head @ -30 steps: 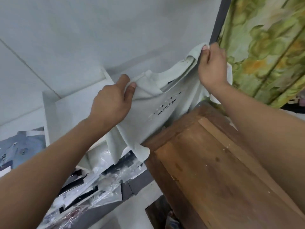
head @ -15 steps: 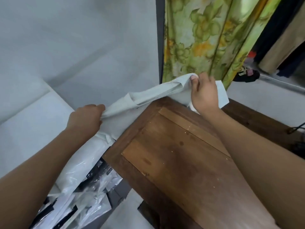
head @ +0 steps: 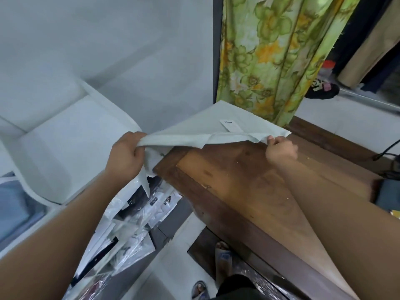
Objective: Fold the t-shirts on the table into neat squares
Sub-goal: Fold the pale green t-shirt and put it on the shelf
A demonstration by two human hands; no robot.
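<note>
Shirt (head: 207,124) hangs stretched over the far corner of a worn wooden surface (head: 249,187), which stands by a pale wall (head: 108,40) and a green flowered curtain (head: 270,50). Past the surface's left edge, plastic-wrapped packets (head: 134,213) pile on the floor; open wood stretches between the arms. The left hand (head: 125,156) has its fingers clenched round the shirt's bunched left end, just off that edge. The right hand (head: 281,151) pinches the right end just above the wood, near a white tag (head: 230,126) (print unreadable).
</note>
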